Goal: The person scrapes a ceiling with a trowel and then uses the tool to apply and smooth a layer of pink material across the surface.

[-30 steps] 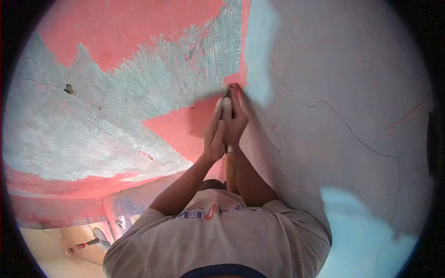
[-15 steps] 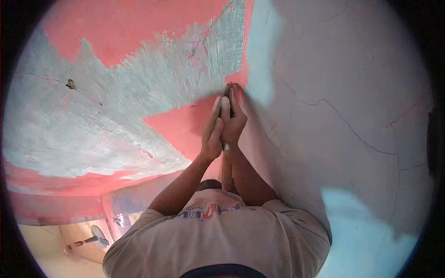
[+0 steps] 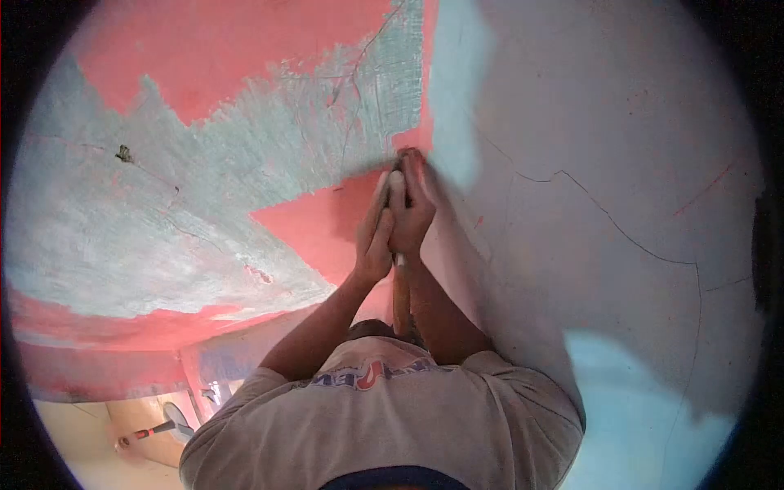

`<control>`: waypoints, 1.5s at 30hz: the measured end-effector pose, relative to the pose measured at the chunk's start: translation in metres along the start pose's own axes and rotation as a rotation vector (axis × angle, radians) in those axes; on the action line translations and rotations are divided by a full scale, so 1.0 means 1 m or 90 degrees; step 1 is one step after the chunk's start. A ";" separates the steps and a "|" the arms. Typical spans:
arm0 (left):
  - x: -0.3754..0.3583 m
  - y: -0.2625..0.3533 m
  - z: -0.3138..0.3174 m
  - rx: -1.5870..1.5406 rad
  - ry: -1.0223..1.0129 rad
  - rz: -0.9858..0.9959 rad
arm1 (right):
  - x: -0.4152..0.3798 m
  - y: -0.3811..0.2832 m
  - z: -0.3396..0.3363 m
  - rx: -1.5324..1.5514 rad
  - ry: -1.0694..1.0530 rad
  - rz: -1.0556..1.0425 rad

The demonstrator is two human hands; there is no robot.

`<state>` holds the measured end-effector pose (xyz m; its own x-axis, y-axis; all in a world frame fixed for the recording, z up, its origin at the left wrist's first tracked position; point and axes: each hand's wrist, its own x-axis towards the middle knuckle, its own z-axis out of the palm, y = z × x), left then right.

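Note:
My left hand (image 3: 376, 233) and my right hand (image 3: 412, 214) are pressed together around a scraper with a wooden handle (image 3: 401, 300). A short light metal collar shows just below my palms, and the handle points back toward my chest. Most of the blade is hidden between my hands. Fingers of both hands lie stretched along it, with the fingertips up at the wall corner. There they meet the lower edge of a pink paint patch (image 3: 415, 137). Below and to the left, another pink patch (image 3: 314, 229) borders the scraped grey-green wall (image 3: 245, 163).
To the right stands a grey wall (image 3: 604, 122) with a long crack and light-blue patches. A small hole (image 3: 123, 153) marks the left wall. At lower left, a tool with a red-and-black handle (image 3: 149, 431) is beside a brown board (image 3: 135, 408).
The view has shifted slightly. My hands keep the same grip at the corner, and the wooden handle's visible end sits a little differently near my chest.

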<state>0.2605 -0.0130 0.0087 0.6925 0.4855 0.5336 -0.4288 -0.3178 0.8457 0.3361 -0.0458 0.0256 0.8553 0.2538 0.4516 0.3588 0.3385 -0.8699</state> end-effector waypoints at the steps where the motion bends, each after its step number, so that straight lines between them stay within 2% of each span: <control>1: 0.004 -0.001 0.001 0.000 -0.011 0.009 | -0.007 0.007 0.003 0.019 -0.007 0.006; 6: 0.010 -0.002 0.004 -0.001 -0.031 0.037 | 0.007 0.009 -0.001 0.053 0.041 0.006; 11: 0.016 -0.005 0.006 -0.001 -0.038 0.009 | -0.011 0.010 0.002 0.004 -0.003 0.016; 14: 0.005 -0.006 0.002 0.002 -0.027 -0.008 | 0.002 0.006 -0.001 0.044 0.042 0.009; 19: 0.010 -0.006 0.007 -0.055 -0.016 0.010 | -0.003 0.016 -0.002 -0.007 0.020 0.007; 23: 0.001 -0.012 0.004 -0.048 0.000 -0.029 | 0.002 0.019 -0.001 -0.002 0.028 -0.016; 26: -0.012 -0.007 -0.008 -0.012 0.030 -0.073 | -0.018 0.020 0.008 -0.028 0.011 0.051; 32: -0.028 0.011 -0.022 0.037 0.046 -0.022 | -0.039 0.023 0.018 0.045 -0.094 0.004; 33: -0.021 0.005 -0.023 -0.026 0.031 0.036 | -0.037 0.021 0.020 0.036 -0.089 -0.018; 36: -0.019 0.008 -0.027 -0.026 0.039 -0.045 | -0.029 0.022 0.023 0.016 -0.070 -0.065; 42: -0.015 0.017 -0.031 -0.016 0.050 -0.018 | -0.029 0.003 0.030 0.021 -0.075 -0.036; 45: -0.017 0.017 -0.031 -0.018 0.060 -0.053 | -0.031 0.005 0.031 -0.002 -0.095 -0.053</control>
<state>0.2237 -0.0013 0.0145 0.6697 0.5838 0.4589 -0.3890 -0.2506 0.8865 0.3003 -0.0243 0.0138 0.7576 0.3570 0.5464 0.4274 0.3613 -0.8287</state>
